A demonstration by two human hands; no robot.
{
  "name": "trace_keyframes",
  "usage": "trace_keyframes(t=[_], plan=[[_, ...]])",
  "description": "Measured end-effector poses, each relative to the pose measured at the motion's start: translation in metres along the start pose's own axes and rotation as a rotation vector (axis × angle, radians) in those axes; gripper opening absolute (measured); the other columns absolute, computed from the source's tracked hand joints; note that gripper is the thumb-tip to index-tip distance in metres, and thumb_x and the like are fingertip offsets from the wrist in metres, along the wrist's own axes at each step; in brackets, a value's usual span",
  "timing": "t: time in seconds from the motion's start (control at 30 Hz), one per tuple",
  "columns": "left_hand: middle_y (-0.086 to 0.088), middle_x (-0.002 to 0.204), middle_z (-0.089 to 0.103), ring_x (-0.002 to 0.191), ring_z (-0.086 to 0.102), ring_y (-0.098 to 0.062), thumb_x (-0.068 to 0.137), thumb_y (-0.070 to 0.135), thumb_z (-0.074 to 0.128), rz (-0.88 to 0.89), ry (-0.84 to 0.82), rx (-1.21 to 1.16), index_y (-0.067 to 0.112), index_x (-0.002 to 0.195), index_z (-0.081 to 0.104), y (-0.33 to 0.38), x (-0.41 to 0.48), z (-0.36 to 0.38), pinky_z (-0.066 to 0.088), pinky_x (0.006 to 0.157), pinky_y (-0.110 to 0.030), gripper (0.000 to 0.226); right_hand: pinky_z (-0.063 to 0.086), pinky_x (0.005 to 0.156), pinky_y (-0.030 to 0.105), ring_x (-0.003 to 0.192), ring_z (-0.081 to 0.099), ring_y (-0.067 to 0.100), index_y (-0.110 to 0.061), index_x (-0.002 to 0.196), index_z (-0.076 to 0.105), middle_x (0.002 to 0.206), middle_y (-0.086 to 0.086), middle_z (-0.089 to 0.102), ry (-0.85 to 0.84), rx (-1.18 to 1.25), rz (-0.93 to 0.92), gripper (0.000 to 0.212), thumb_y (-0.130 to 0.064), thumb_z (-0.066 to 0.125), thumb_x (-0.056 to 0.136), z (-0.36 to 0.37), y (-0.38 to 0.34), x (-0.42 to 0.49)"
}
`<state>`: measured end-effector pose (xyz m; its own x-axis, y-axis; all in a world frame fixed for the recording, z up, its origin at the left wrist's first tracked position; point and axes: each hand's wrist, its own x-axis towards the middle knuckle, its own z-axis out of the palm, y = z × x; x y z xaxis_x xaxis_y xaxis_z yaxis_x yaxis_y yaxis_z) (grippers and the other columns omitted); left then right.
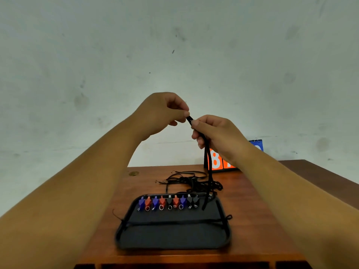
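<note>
Both hands are raised above the table and hold one black cord (206,164). My left hand (163,113) pinches the cord's top end between thumb and fingers. My right hand (215,133) grips the cord just below, fingers curled round it. From there the cord hangs down in two strands to a dark grey tray (174,235) on the wooden table (252,210). Along the tray's far rim stands a row of several small whistles (168,202) in blue, red and black, each with a metal ring.
A tangle of black cords (192,181) lies on the table behind the tray. An orange and blue number card (217,162) stands at the table's back edge against a pale wall. A small round mark (134,173) shows on the wood at far left.
</note>
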<state>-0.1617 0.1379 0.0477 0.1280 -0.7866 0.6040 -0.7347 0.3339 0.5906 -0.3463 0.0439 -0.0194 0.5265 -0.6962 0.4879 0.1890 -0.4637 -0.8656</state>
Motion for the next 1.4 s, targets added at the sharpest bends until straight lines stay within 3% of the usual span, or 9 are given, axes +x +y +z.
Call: trace_keyframes(t=[0.37,0.77,1.07,1.27,1.4], plan=[[-0.002,0.092,0.082,0.09,0.081,-0.016,0.093,0.015,0.084,-0.125,0.11,-0.171,0.013,0.101,0.081,-0.029,-0.012,-0.018,0.065,0.087,-0.037,0.008,0.057,0.068,0.029,0.068,0.059,0.018,-0.006,0.1,0.073,0.086,0.009,0.073,-0.148,-0.003,0.052,0.021,-0.02,0.06,0.111,0.002,0.01,-0.01],[-0.005,0.095,0.081,0.081,0.079,-0.011,0.094,0.011,0.082,-0.3,0.229,-0.304,0.009,0.105,0.08,-0.079,-0.028,-0.033,0.062,0.076,-0.027,0.011,0.06,0.083,0.044,0.063,0.054,0.017,-0.007,0.096,0.07,0.081,0.007,0.066,-0.245,-0.005,0.179,0.022,-0.02,0.059,0.111,-0.001,0.038,-0.014],[-0.01,0.097,0.079,0.082,0.078,-0.013,0.094,0.01,0.082,-0.433,0.303,-0.295,0.007,0.108,0.079,-0.127,-0.05,-0.038,0.061,0.074,-0.029,0.014,0.056,0.071,0.037,0.067,0.053,0.018,-0.01,0.094,0.068,0.081,0.008,0.062,-0.25,-0.119,0.269,0.024,-0.024,0.057,0.11,-0.022,0.068,-0.024],[-0.01,0.097,0.078,0.087,0.077,-0.018,0.095,0.009,0.081,-0.505,0.324,-0.317,0.006,0.108,0.078,-0.155,-0.065,-0.039,0.061,0.075,-0.03,0.014,0.049,0.085,0.043,0.081,0.058,0.024,-0.018,0.09,0.074,0.084,0.009,0.066,-0.252,-0.19,0.337,0.03,-0.037,0.06,0.108,-0.04,0.094,-0.028],[-0.01,0.097,0.077,0.087,0.076,-0.017,0.096,0.008,0.08,-0.53,0.345,-0.34,0.007,0.106,0.078,-0.168,-0.07,-0.037,0.06,0.076,-0.031,0.01,0.052,0.087,0.044,0.079,0.057,0.022,-0.017,0.086,0.071,0.08,0.009,0.063,-0.306,-0.17,0.364,0.032,-0.032,0.057,0.111,-0.042,0.1,-0.032]])
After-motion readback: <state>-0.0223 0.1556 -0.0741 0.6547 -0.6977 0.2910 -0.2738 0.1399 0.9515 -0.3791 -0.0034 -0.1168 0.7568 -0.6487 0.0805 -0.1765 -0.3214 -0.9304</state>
